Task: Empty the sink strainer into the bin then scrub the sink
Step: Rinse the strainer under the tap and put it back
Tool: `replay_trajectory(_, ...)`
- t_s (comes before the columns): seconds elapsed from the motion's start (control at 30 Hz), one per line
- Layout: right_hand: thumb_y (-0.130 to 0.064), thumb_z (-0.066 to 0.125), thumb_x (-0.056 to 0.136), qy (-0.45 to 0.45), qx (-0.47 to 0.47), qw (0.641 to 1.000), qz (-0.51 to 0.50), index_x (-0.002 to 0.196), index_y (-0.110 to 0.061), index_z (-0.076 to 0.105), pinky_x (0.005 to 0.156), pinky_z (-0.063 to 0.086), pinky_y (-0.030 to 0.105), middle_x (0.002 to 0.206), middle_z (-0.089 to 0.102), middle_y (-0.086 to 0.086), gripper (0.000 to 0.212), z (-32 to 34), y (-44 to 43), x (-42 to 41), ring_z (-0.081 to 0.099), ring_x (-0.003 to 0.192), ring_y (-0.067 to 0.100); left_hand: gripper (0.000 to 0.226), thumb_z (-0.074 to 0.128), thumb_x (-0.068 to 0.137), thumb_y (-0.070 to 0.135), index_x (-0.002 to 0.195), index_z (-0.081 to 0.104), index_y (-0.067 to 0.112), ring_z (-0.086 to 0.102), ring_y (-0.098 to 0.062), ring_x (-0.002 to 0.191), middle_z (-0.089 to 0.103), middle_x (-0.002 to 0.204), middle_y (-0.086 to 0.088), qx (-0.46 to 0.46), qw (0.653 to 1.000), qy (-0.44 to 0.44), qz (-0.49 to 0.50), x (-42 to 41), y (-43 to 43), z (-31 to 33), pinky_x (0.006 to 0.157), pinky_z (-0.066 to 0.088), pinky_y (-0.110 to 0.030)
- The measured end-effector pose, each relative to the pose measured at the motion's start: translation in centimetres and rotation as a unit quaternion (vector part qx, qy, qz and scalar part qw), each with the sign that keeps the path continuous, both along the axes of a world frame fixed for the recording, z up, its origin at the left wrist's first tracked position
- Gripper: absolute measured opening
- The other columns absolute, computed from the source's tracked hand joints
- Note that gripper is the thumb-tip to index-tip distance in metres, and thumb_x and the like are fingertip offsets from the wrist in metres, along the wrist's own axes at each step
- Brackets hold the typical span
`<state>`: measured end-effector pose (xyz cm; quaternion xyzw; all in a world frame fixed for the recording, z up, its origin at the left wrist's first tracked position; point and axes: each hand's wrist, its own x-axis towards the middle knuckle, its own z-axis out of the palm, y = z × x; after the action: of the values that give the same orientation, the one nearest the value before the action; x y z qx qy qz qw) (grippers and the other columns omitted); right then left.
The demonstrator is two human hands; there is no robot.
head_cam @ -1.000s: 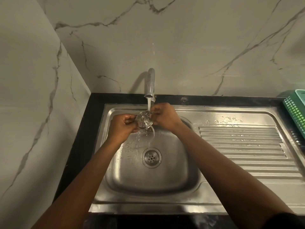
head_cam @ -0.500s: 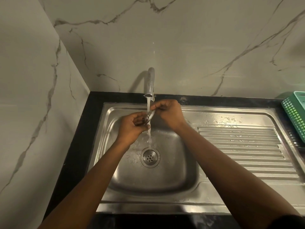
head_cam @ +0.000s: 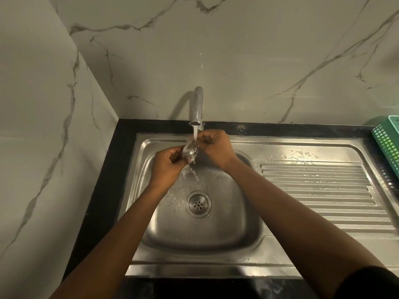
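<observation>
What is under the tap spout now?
Running water hits the strainer, gripped by the left hand and right hand. Their grip and the splash hide its inside.

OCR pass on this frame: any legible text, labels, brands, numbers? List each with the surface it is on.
None: no readable text anywhere in the head view.
Tap: bare metal, no marking seen.
Sink: no stamp seen on rim or drainboard.
Green basket: mesh only, cut off by the frame edge.
Strainer, held by left hand and right hand under the water: blurred, nothing legible.
Wall: marble veins only.
</observation>
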<state>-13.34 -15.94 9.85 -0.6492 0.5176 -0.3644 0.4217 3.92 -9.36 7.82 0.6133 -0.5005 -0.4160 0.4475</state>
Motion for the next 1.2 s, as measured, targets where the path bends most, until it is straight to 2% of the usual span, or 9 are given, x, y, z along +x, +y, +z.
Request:
replay_trajectory(0.2,-0.003,0.077,0.09,0.09,-0.004,0.996,0.001,0.102,-0.021,0.083,0.076,0.059,0.012,0.082,0.074,-0.024,0.022,0.1,-0.4,-1.6,0.073,0.078,-0.007,0.012,0.072,0.099,0.017,0.106,0.082,0.016,0.082,-0.03,0.09,0.084,0.1,-0.009,0.029,0.999,0.043,-0.003,-0.5,-0.6,-0.2,0.086,0.065,-0.058)
replay_trajectory(0.3,-0.009,0.08,0.089,0.095,0.002,0.995,0.007,0.1,-0.021,0.083,0.072,0.057,0.01,0.08,0.076,-0.021,0.017,0.3,-0.2,-2.7,0.075,0.077,-0.003,0.018,0.067,0.102,0.015,0.098,0.081,0.026,0.082,-0.026,0.087,0.084,0.094,-0.006,0.043,0.998,0.051,-0.002,-1.3,-0.9,0.1,0.08,0.067,-0.05)
replay_trajectory(0.4,-0.009,0.084,0.086,0.068,0.015,0.998,-0.008,0.097,-0.015,0.083,0.075,0.058,0.016,0.086,0.079,-0.012,0.013,0.3,0.0,-3.2,0.076,0.078,0.0,0.02,0.062,0.105,0.016,0.096,0.079,0.022,0.082,-0.027,0.083,0.083,0.083,0.001,0.065,0.995,0.075,0.0,-1.9,-0.8,0.4,0.068,0.068,-0.037)
replay_trajectory(0.5,-0.008,0.083,0.087,0.074,0.035,0.997,-0.006,0.092,-0.014,0.082,0.068,0.058,0.018,0.081,0.079,-0.008,0.009,-0.1,0.2,-2.7,0.075,0.07,0.002,0.022,0.059,0.108,0.019,0.098,0.078,0.015,0.082,-0.031,0.079,0.083,0.083,-0.004,0.083,0.992,0.097,0.004,-1.5,-0.4,0.3,0.062,0.068,-0.036)
replay_trajectory(0.6,-0.007,0.083,0.088,0.071,0.076,0.994,0.015,0.083,-0.014,0.081,0.065,0.065,0.032,0.073,0.079,0.0,0.009,-0.7,0.6,-1.9,0.076,0.062,0.016,0.025,0.056,0.109,0.023,0.107,0.077,0.01,0.082,-0.034,0.08,0.082,0.092,-0.014,0.103,0.991,0.09,0.009,-0.5,0.4,-0.5,0.064,0.068,-0.038)
replay_trajectory(0.73,-0.012,0.084,0.086,0.104,0.062,0.993,0.017,0.083,-0.013,0.082,0.066,0.067,0.033,0.073,0.079,0.0,0.004,-1.4,0.9,-1.5,0.076,0.063,0.015,0.028,0.055,0.109,0.03,0.109,0.075,0.011,0.082,-0.035,0.08,0.081,0.093,-0.019,0.131,0.987,0.093,-0.008,0.6,1.2,-1.8,0.067,0.068,-0.034)
replay_trajectory(0.93,-0.006,0.08,0.088,0.148,0.094,0.984,0.004,0.076,-0.022,0.077,0.074,0.067,0.037,0.07,0.077,-0.002,0.02,-2.2,1.6,-2.4,0.075,0.061,0.011,0.022,0.059,0.107,0.026,0.095,0.078,0.025,0.081,-0.022,0.089,0.083,0.088,-0.002,0.113,0.992,0.054,0.029,1.2,0.2,-2.8,0.08,0.067,-0.035)
replay_trajectory(1.07,-0.006,0.08,0.086,0.151,0.133,0.979,-0.009,0.079,-0.018,0.079,0.076,0.067,0.035,0.067,0.077,-0.002,0.014,-3.7,3.1,-3.9,0.075,0.06,0.009,0.019,0.064,0.104,0.021,0.118,0.076,0.02,0.077,-0.03,0.106,0.079,0.11,-0.006,0.106,0.992,0.054,0.044,1.3,-2.9,-2.9,0.099,0.061,-0.045)
replay_trajectory(1.2,-0.006,0.082,0.086,0.11,0.164,0.979,-0.05,0.073,-0.027,0.075,0.07,0.068,0.036,0.064,0.076,-0.008,0.026,-4.8,4.7,-4.6,0.075,0.058,0.009,0.044,0.059,0.106,0.017,0.15,0.056,0.017,0.064,-0.021,0.131,0.063,0.149,-0.005,0.119,0.99,0.08,-0.003,0.7,-7.0,-1.8,0.098,0.056,-0.03)
